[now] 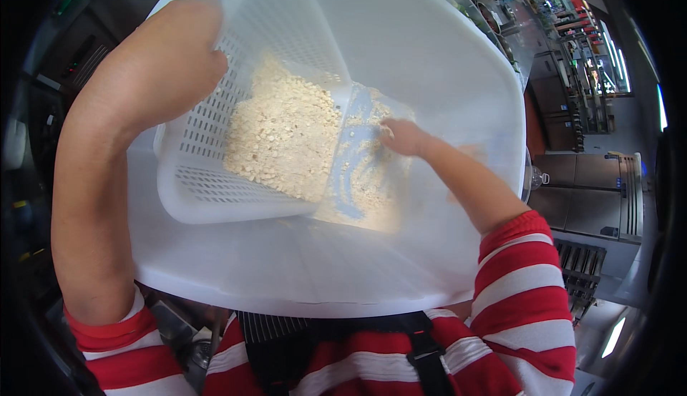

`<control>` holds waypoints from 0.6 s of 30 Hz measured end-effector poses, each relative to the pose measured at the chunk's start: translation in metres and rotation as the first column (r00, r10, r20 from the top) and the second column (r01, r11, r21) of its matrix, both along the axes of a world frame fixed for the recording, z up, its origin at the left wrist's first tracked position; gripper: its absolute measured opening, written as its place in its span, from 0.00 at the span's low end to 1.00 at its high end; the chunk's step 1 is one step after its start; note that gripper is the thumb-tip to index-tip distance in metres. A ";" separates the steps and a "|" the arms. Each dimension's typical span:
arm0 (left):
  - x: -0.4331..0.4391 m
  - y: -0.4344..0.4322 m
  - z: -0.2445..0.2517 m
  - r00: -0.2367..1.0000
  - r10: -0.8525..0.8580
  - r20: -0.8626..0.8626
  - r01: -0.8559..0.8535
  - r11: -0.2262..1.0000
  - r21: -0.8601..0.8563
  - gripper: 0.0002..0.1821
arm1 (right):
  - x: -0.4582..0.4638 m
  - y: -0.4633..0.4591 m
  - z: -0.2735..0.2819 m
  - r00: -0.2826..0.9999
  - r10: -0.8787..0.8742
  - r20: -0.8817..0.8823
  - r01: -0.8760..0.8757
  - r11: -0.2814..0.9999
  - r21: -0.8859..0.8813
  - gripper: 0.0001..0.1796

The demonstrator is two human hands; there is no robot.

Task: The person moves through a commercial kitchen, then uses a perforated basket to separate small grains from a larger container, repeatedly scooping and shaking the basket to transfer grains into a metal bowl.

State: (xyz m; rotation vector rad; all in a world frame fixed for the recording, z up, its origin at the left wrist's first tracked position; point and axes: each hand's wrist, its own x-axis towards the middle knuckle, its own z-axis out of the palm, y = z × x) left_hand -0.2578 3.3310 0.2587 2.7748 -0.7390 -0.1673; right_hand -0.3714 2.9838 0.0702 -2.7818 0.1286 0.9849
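Note:
A white perforated plastic basket (pixel 188 200) leans tilted inside a large white plastic tub (pixel 445 63). Pale, crumbly flakes (pixel 284 133), mixed with finer powder, lie heaped in the basket. My left hand (pixel 177 55) is closed around the basket's upper left rim, knuckles up. To the right of the basket, my right hand (pixel 403 137) reaches down into the tub, its fingers bunched and slightly blurred. Loose crumbs and powder (pixel 370 192) cover the tub's floor there, with bluish bare streaks between them. Whether my right fingers hold any crumbs is hidden.
The tub's near rim (pixel 333 308) sits close against my striped top and dark apron (pixel 279 337). Beyond it on the right run a steel counter with food containers (pixel 483 15) and steel cabinets (pixel 579 181). Dark kitchen equipment (pixel 80 63) stands at the left.

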 end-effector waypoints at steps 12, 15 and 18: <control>0.002 -0.001 -0.003 0.998 0.050 -0.049 -0.049 0.998 0.028 0.07 | -0.112 0.048 -0.031 0.963 -0.029 -0.268 0.071 0.986 0.150 0.17; 0.000 -0.002 0.002 0.996 0.070 -0.062 -0.069 0.997 0.030 0.07 | -0.131 0.059 -0.037 0.999 -0.018 -0.030 0.024 0.978 0.205 0.15; 0.001 0.000 0.000 0.998 0.039 -0.052 -0.038 0.999 0.020 0.07 | -0.131 0.061 -0.050 0.999 0.035 -0.005 -0.033 0.973 0.229 0.11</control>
